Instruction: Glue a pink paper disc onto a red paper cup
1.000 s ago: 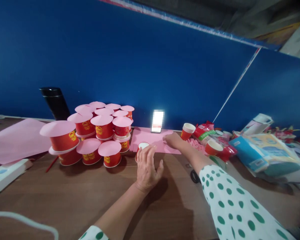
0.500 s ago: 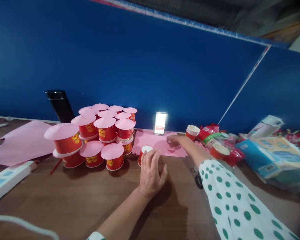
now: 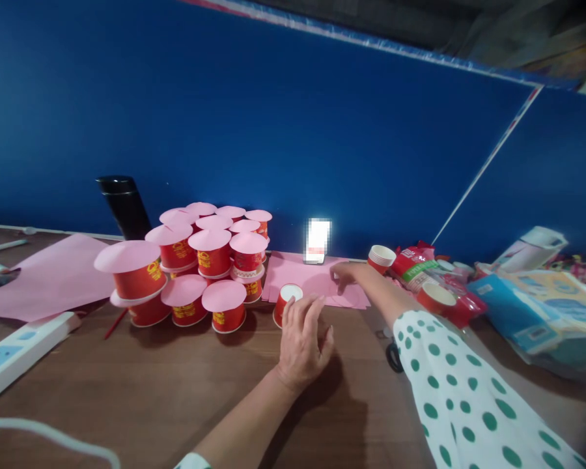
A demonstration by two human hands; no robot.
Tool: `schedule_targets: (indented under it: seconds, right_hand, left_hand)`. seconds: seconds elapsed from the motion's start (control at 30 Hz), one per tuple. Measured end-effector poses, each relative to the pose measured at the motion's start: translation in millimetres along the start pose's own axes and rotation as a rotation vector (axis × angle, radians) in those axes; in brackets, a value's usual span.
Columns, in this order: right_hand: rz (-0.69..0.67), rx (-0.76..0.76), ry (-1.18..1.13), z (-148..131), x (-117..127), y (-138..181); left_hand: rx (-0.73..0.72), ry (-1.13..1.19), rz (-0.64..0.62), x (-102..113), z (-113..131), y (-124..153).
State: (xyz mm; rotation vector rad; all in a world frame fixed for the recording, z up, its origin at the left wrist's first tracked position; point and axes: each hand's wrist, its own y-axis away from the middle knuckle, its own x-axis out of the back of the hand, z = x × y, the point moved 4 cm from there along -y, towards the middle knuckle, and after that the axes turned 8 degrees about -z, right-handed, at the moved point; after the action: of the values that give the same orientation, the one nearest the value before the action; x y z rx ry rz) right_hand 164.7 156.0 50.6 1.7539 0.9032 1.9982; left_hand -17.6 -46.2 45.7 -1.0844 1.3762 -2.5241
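My left hand [image 3: 301, 342] rests on the brown table with its fingers slightly spread, just behind a small upside-down red paper cup [image 3: 286, 302]. My right hand [image 3: 342, 275] reaches forward onto a stack of pink paper sheets [image 3: 312, 286], fingers curled in a pinch on the top sheet. To the left stands a pile of several red cups [image 3: 195, 267] topped with pink paper discs. A lit phone [image 3: 318, 241] leans against the blue wall behind the pink sheets.
A black flask [image 3: 124, 206] stands behind the cup pile. A large pink sheet [image 3: 43, 277] and a white power strip [image 3: 14, 348] lie at left. At right are stacked cups [image 3: 381, 258], red packaging [image 3: 415, 264], another cup [image 3: 435, 298], books [image 3: 542, 306] and scissors [image 3: 394, 357].
My right hand has curled its fingers into a pinch on the pink sheets. My left hand stays by the small cup. The view has shifted slightly left.
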Motion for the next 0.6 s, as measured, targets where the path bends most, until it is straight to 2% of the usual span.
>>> schedule_targets:
  seconds: [0.33,0.6]
  right_hand:
    - [0.056,0.001,0.007,11,-5,-10]
    - [0.054,-0.024,0.038,8,-6,-1]
  left_hand:
    - [-0.008,-0.003,-0.008,-1,0,0]
    - [-0.048,-0.042,-0.016,2,6,1]
